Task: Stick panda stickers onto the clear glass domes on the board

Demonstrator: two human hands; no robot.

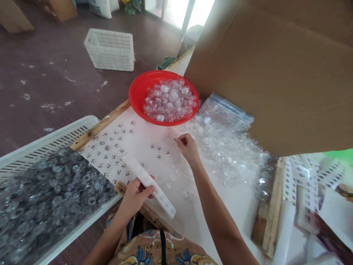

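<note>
My left hand is closed around a folded white strip of sticker paper, held aslant above the near side of the white work surface. At the middle of the surface my right hand is pinched on a small dark-printed sticker, close to a faint clear disc. Small dark-printed pieces lie in loose rows to the left, with several more nearer the centre. Right of my right hand spreads a pile of clear plastic pieces.
A red basin of clear plastic pieces stands at the back. At left is a white crate full of clear rounds; another white basket rests on the floor. A large cardboard sheet borders the right, above printed sticker sheets.
</note>
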